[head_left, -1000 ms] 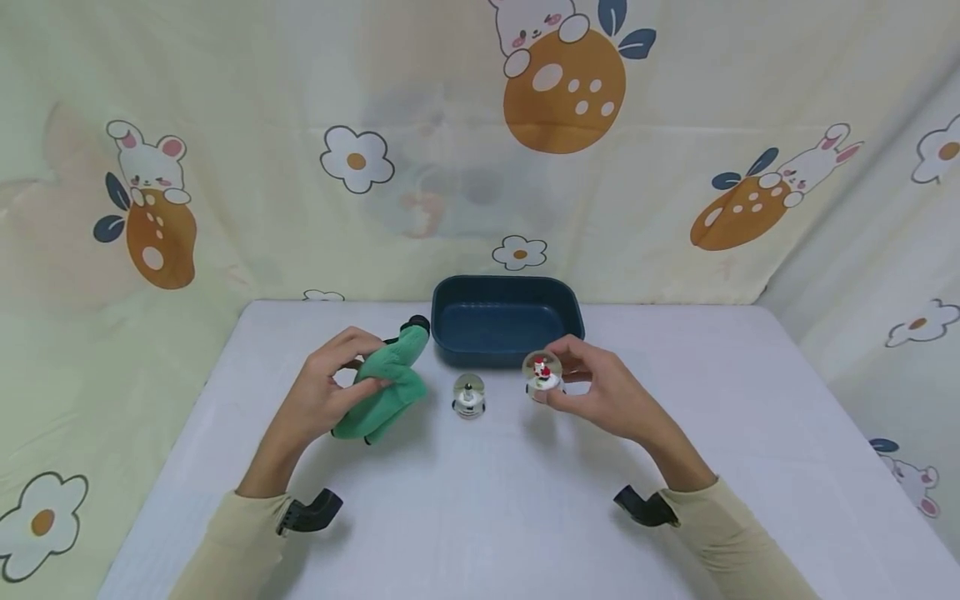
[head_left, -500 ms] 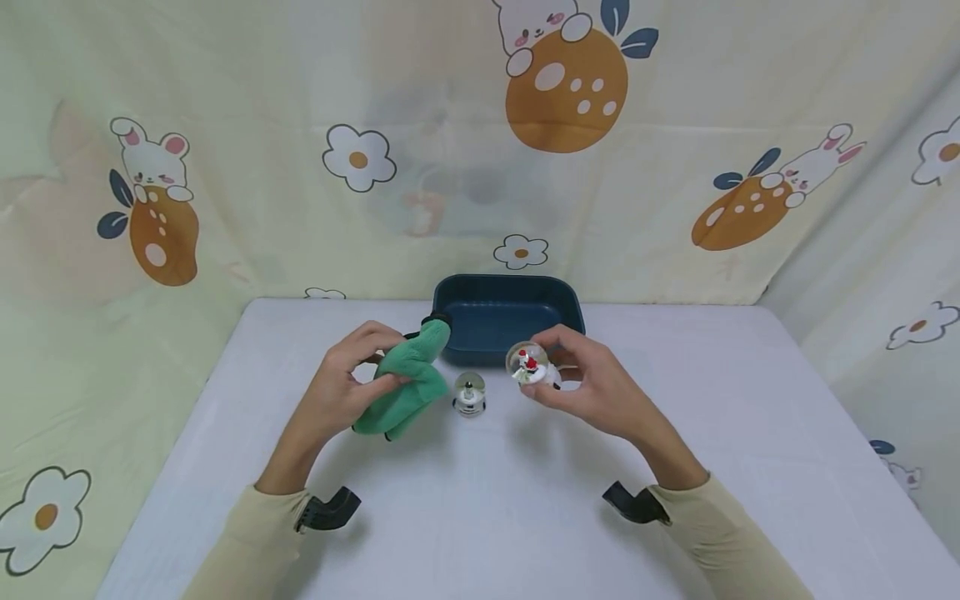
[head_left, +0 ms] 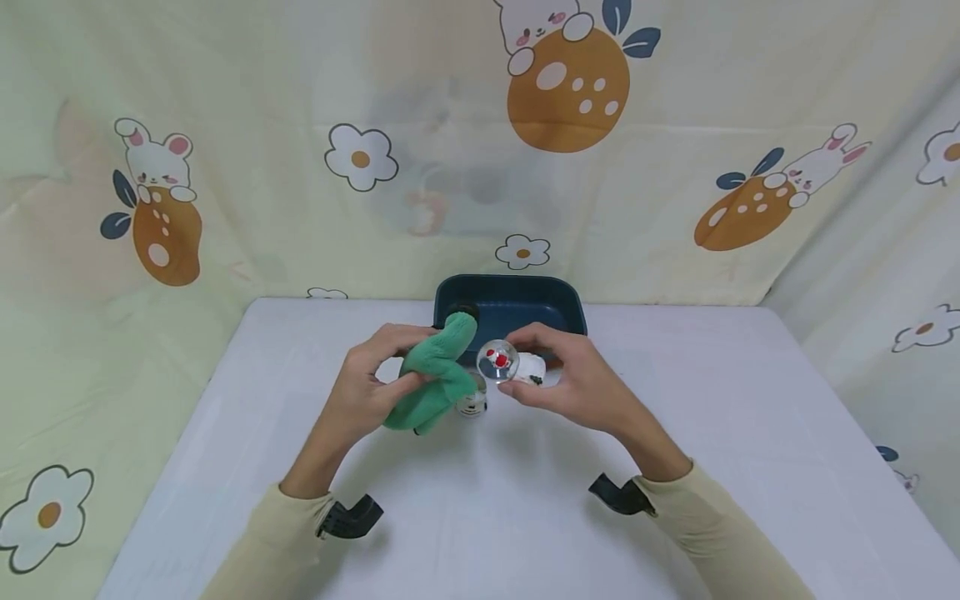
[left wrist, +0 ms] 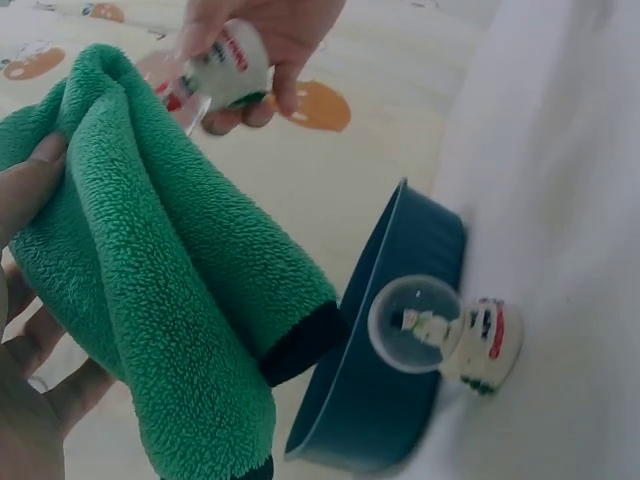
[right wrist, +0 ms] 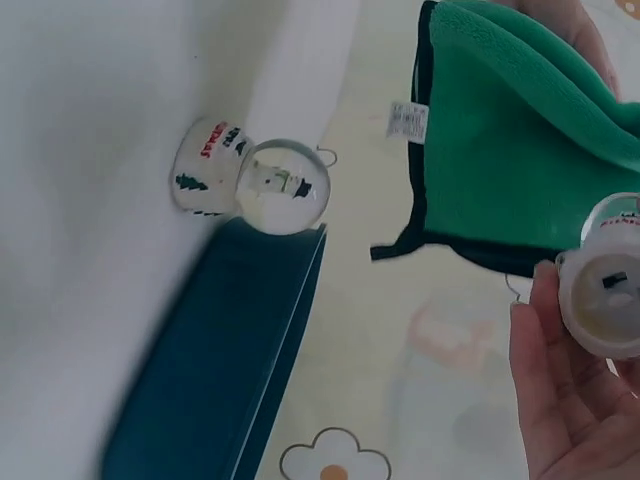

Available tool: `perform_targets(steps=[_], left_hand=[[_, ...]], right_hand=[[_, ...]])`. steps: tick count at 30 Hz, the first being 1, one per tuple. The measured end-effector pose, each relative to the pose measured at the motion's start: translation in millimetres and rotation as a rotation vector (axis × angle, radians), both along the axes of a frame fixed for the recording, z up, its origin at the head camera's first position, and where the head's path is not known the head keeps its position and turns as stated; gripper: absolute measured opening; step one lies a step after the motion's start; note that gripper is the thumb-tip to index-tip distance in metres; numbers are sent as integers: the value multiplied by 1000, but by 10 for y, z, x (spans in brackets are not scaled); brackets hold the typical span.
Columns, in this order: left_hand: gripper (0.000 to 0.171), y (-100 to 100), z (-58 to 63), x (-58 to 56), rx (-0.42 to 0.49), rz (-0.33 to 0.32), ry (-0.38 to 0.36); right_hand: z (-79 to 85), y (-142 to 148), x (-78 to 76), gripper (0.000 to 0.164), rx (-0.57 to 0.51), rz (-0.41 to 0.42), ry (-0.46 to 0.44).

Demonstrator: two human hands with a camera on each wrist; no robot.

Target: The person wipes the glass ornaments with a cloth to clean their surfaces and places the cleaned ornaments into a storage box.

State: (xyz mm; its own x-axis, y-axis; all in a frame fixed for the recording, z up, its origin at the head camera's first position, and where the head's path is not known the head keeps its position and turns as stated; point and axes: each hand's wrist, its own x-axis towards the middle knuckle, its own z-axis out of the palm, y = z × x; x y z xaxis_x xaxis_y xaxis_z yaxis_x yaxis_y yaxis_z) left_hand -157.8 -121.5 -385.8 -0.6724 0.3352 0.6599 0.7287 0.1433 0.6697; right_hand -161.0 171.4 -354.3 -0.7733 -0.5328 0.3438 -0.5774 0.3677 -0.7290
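My left hand (head_left: 372, 385) grips a folded green cloth (head_left: 435, 375) with dark edging, raised over the table. My right hand (head_left: 573, 379) holds a snow globe (head_left: 497, 362) by its white base, tipped so the clear dome points left toward the cloth. Red shows inside that dome. In the right wrist view the underside of its base (right wrist: 605, 305) faces the camera. A second snow globe (head_left: 472, 405), with a snowman inside, stands upright on the table, partly hidden behind the cloth in the head view. The left wrist view shows that standing globe (left wrist: 440, 335) whole.
Behind the hands a dark blue rectangular bin (head_left: 517, 287) stands on the white table (head_left: 495, 517), close to the standing globe. A patterned curtain (head_left: 285, 217) hangs along the back and sides.
My left hand has carried the cloth to the right. My right hand has moved left and tilted its snow globe from upright to lying sideways, bringing dome and cloth close together.
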Motion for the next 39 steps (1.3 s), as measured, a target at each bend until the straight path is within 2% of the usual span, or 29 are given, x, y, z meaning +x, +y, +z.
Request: perform_targets(steps=[5,11,15,20,24,27,30,32,35,39], left_hand=[[42,90,-2,17,11,-37,-11],[47,164,-12,18,21,-46,-22],[56,227,-28,25,34,-68,-54],[73,315,-71,47,4,-106,-101],[75,327,-100,63,7,-73,-121],[72,303,-110,56,46,-43,-151],[71,271,-97,45,89,-41,-178],[71,259,-85,40,109,-46,-187],[69,257,-70,42,129,-54,-197],[64,278,-74,37,165,-85,-205]], right_hand=[[-2,-86,-9,39,-38,29,-3],[6,-140,-21,39,-62,60,3],[8,-143,-26,37,-47,73,30],[-5,-157,-40,36,-39,99,37],[-16,-167,-49,43,-11,104,13],[2,-156,-45,52,-6,120,-23],[27,-144,-33,62,-25,145,-35],[35,-142,-26,66,-50,149,-5],[31,-148,-20,72,-94,113,86],[20,-156,-5,66,-153,63,206]])
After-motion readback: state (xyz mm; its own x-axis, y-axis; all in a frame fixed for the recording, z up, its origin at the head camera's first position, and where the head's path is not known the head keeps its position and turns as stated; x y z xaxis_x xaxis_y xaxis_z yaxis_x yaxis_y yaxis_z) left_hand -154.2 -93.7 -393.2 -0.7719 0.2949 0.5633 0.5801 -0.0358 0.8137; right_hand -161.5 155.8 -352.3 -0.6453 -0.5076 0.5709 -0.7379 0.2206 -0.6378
